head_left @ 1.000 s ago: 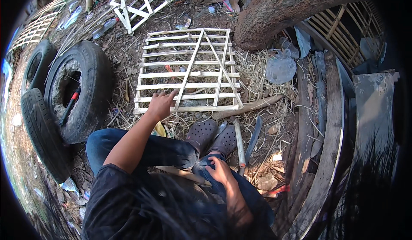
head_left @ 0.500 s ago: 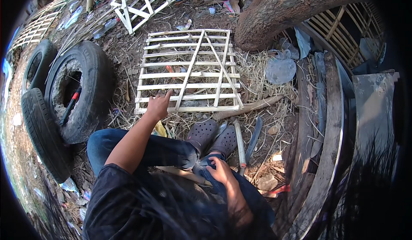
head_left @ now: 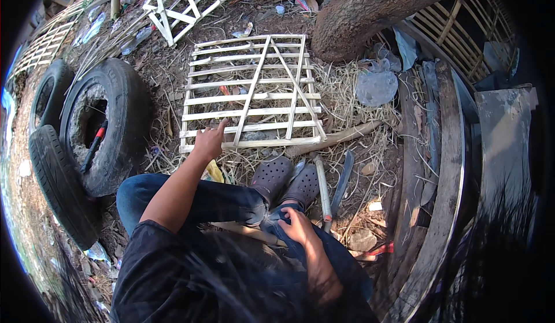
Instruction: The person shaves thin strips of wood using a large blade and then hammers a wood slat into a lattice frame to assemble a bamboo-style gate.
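Observation:
A flat lattice panel (head_left: 250, 96) of pale split bamboo strips lies on the ground in front of me, with level slats crossed by slanted ones. My left hand (head_left: 208, 143) is over its near left part, index finger stretched out toward the near slats. Nothing shows in that hand; whether the fingertips touch a slat I cannot tell. My right hand (head_left: 299, 227) rests on my knee with its fingers loosely apart, holding nothing. Beside my clogs (head_left: 302, 184) lie a bamboo stick (head_left: 323, 185) and a long dark blade (head_left: 342, 183).
Old tyres (head_left: 130, 126) stand at the left, a red-and-black handled tool (head_left: 94, 147) inside one. A second bamboo lattice (head_left: 188, 12) lies at the far left. A thick tree trunk (head_left: 376, 17) leans at the far right, above weathered planks (head_left: 448, 167). A branch (head_left: 341, 139) lies by the panel.
The view has shifted slightly, so the panel appears a little higher and farther left. My left hand stays over the panel's near left part, and my right hand stays on my knee.

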